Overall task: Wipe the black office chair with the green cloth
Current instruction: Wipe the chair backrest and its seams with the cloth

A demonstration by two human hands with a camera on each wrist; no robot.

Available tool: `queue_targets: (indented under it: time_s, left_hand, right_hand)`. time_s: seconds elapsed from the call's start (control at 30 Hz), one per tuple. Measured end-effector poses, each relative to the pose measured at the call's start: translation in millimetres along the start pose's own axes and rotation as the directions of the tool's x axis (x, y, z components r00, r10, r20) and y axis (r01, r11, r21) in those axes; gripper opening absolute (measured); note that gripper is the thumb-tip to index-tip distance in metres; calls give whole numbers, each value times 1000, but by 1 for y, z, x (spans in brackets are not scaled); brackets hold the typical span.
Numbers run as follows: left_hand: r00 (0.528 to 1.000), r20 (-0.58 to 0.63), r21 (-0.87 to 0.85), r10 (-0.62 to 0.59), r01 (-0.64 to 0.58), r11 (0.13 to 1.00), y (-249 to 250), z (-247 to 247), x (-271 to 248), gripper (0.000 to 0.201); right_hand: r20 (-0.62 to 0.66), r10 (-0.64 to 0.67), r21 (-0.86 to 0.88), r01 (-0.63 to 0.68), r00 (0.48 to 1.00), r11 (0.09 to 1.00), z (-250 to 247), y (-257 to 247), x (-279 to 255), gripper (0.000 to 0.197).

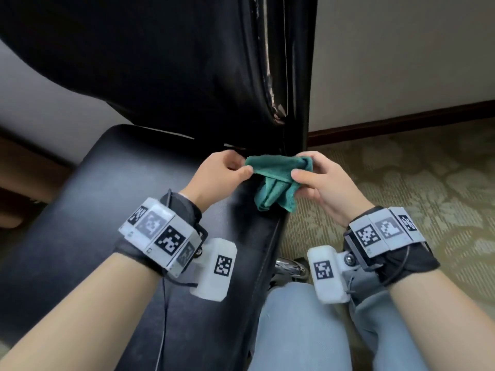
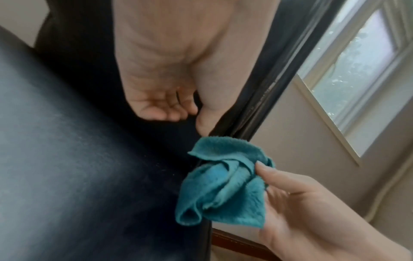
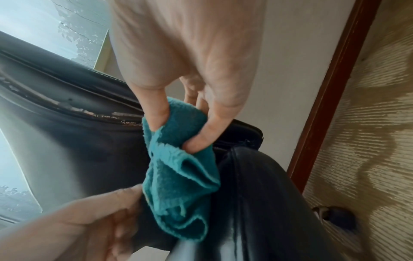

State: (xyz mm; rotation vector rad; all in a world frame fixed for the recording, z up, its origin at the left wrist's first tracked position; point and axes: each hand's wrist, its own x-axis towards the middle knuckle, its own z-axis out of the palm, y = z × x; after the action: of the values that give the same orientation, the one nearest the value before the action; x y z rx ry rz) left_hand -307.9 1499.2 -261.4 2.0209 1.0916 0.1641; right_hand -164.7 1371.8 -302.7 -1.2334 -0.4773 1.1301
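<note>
The black office chair fills the head view, with its seat (image 1: 107, 210) at lower left and its backrest (image 1: 160, 62) above, worn along one seam (image 1: 270, 89). A crumpled green cloth (image 1: 276, 180) hangs just over the seat's right edge, near the foot of the backrest. My right hand (image 1: 300, 167) pinches its bunched top between thumb and fingers (image 3: 196, 143). My left hand (image 1: 242, 164) sits at the cloth's left edge. In the left wrist view its thumb tip (image 2: 203, 130) touches that edge, while its fingers (image 2: 165, 113) curl loosely apart from the thumb with no cloth between them.
Patterned beige carpet (image 1: 401, 183) lies right of the chair, bounded by a dark wooden baseboard (image 1: 401, 121) and a pale wall. A window (image 2: 357, 70) is beyond the backrest. My jeans-clad legs (image 1: 294, 330) and the chrome chair base (image 1: 292, 269) are below. Brown furniture (image 1: 21, 183) stands left.
</note>
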Motion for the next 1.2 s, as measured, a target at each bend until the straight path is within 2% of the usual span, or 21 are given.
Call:
queue_targets:
  time_s: [0.07,0.1,0.13,0.2,0.3,0.4,0.5,0.57,0.63,0.77,0.87,0.93,1.0,1.13,1.2]
  left_hand:
    - [991,-137,30,-4,8,1000,2,6,0,19]
    - [986,-165,2,7,-6,1000,3,9,0,23]
    - [988,-154,-43,4,-11,999,7,12,0,23]
    - [998,-22,-162,-57,53,985,17,18,-2,16]
    - [975,174,-333,-135,187,924,26,33,0,31]
    - [974,175,-479,-144,212,852,29,46,3,31]
    - [984,47,-546,-174,171,820,26,53,8,22]
    - [978,-85,-516,-189,120,848,21,55,13,19]
    - [957,-235,-422,-173,60,905,19,55,19,26]
    - [875,-472,-252,-107,-17,967,26,58,35,35]
    - [862,-496,-199,-106,6,980,29,72,47,44]
    - [861,-495,-207,-116,13,978,28,84,53,51]
    - [851,-516,-147,-97,23,989,28,90,56,52]
    - [835,-550,-13,-15,10,1000,25,91,48,32]
    - [842,-539,41,11,13,999,25,91,40,23]
  right_hand:
    - [-43,-42,20,42,998,999,0,3,4,24]
    - [-64,-58,22,60,996,998,-1,4,7,23]
    - [-82,-67,15,68,994,998,-3,4,9,21]
    - [-94,-73,1,73,993,997,-6,4,12,19]
    - [-36,-75,39,76,997,996,-9,6,12,16]
    - [67,-36,67,31,997,997,-11,11,12,23]
    - [130,3,65,-11,992,998,-15,12,16,31]
    - [88,12,41,-16,996,999,-17,11,20,34]
    - [4,-12,-37,12,1000,999,-18,10,25,32]
    - [-172,-109,-168,79,979,983,-21,3,40,23]
    - [-275,-187,-311,96,943,946,-29,9,51,25]
    - [-324,-192,-322,82,926,943,-34,14,56,31]
    - [-314,-176,-326,69,933,943,-36,15,59,32]
    - [-155,-153,-345,92,976,934,-36,8,63,29]
    - [-94,-130,-348,90,987,933,-39,5,61,29]
